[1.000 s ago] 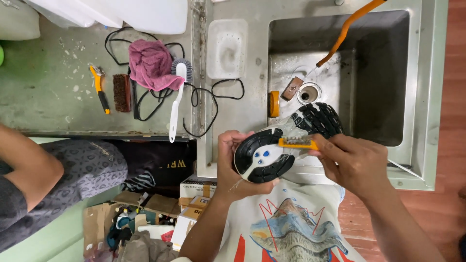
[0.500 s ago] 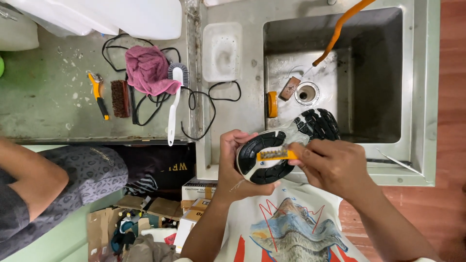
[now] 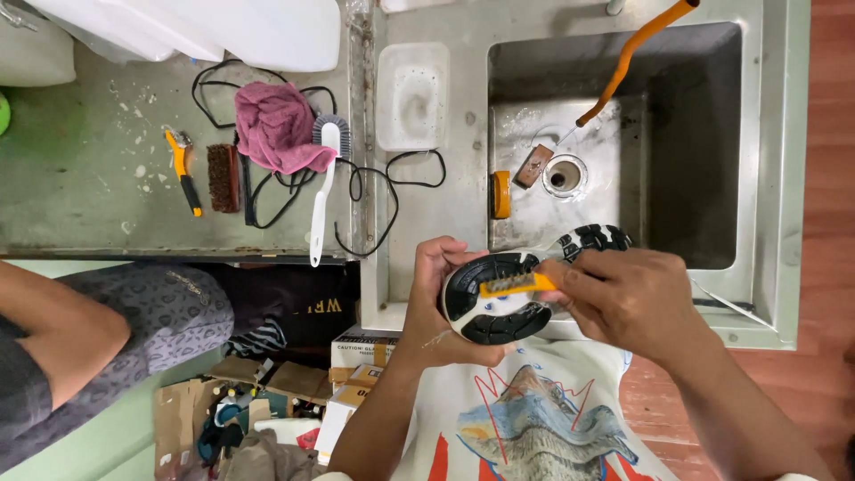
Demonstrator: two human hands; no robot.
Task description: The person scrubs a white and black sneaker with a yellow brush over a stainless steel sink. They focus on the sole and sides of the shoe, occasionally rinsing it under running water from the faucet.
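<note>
Since half a second ago, your shoe [image 3: 499, 298] has tipped so less of its toe tread shows over the sink [image 3: 766, 160], and the brush [image 3: 515, 285] sits slightly higher on the heel. Your left hand [image 3: 436, 298] wraps the heel end, fingers curled tight around the shoe's edge, thumb up on the rim. Your right hand [image 3: 628, 298] pinches the small yellow brush, fingers closed on its handle, bristles pressed to the sole. Sole faces up: black tread, white centre patch, toe pointing toward the drain [image 3: 565, 175]. Shoe is held above the sink's front edge, just before your chest. On the counter to the left: pink cloth [image 3: 276, 125], white long-handled brush [image 3: 322, 191], black cable [image 3: 374, 191]. Another person's arm [image 3: 53, 330] is at far left.
</note>
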